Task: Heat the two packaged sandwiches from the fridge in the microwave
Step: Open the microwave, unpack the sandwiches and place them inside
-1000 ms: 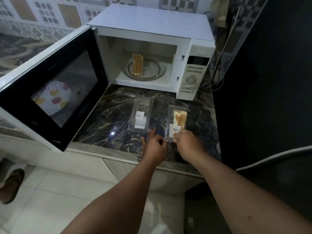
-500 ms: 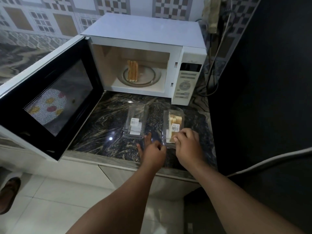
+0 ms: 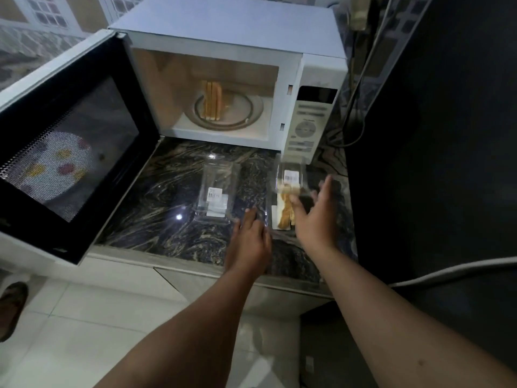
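Note:
The white microwave [image 3: 313, 79] stands on the dark marble counter [image 3: 173, 203] with its door [image 3: 70, 147] swung wide to the left. One unwrapped sandwich [image 3: 213, 101] stands on edge on the glass turntable [image 3: 251, 113]. An empty clear pack [image 3: 218, 191] lies on the counter. To its right lies a second clear pack [image 3: 281, 217] with a sandwich [image 3: 284, 211] in it; its labelled lid [image 3: 291, 175] is raised and blurred. My right hand [image 3: 314, 219] hovers over this pack with fingers spread. My left hand [image 3: 249, 239] rests by the pack's near-left corner.
A dark tall surface [image 3: 433, 135] borders the counter on the right, with cables [image 3: 355, 116] hanging beside the microwave. A pale hose [image 3: 461, 271] crosses the lower right. The counter's front edge [image 3: 195, 267] drops to a tiled floor [image 3: 84, 317], where a sandalled foot [image 3: 11, 306] shows at the left.
The right pack's lid has flipped up and my right hand has spread open over it. My left hand stays at the pack's near corner. The camera has moved closer.

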